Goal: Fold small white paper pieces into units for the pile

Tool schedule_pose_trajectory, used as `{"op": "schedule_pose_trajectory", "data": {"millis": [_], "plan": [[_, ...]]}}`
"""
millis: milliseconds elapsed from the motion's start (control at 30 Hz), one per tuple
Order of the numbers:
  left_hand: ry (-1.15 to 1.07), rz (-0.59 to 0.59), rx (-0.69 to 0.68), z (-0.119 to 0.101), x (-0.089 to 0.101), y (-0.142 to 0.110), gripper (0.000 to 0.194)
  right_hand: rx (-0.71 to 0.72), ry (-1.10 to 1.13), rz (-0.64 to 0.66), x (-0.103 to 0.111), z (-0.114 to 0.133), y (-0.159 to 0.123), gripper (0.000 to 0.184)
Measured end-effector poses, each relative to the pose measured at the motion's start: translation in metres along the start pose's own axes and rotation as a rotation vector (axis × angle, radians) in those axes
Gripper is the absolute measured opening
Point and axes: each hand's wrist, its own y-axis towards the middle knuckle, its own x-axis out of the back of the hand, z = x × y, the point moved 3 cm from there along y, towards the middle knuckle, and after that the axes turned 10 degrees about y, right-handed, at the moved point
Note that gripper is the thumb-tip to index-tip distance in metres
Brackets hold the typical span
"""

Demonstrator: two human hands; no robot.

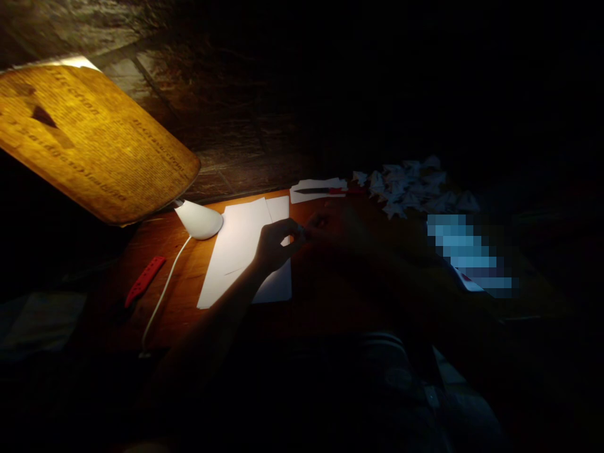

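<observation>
My left hand is over the right side of the white paper sheets, its thumb and fingertips curled together in a pinch. My right hand meets it just to the right, in deep shadow, with its fingers also bent together. Whatever lies between the fingertips is too small and dark to make out. Behind the hands, a knife with a dark blade and red handle lies across a small stack of white paper.
A lamp with a printed shade and white base stands left, its cord running down the wooden table. A red cutter lies beside it. Folded paper pieces are heaped back right, near a lit phone.
</observation>
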Motion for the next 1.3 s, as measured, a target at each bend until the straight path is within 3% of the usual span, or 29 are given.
{"op": "schedule_pose_trajectory", "data": {"millis": [233,367,767,1100,1300], "plan": [[-0.388,-0.175,0.26,0.009,-0.001,0.004,0.032,-0.156,0.422,-0.111,-0.003,-0.02,0.003,0.042],[-0.479,-0.17,0.335,-0.001,0.001,0.005,0.03,-0.272,0.493,-0.042,-0.011,-0.025,0.001,0.045],[-0.483,-0.092,0.395,-0.004,-0.005,0.004,0.035,-0.28,0.413,-0.161,-0.011,-0.012,-0.004,0.045],[-0.37,0.039,0.379,0.005,-0.004,0.001,0.039,-0.274,0.312,0.002,0.003,-0.016,-0.003,0.037],[-0.382,-0.026,0.359,0.004,-0.002,0.004,0.037,-0.271,0.317,0.009,-0.002,-0.018,-0.002,0.043]]}}
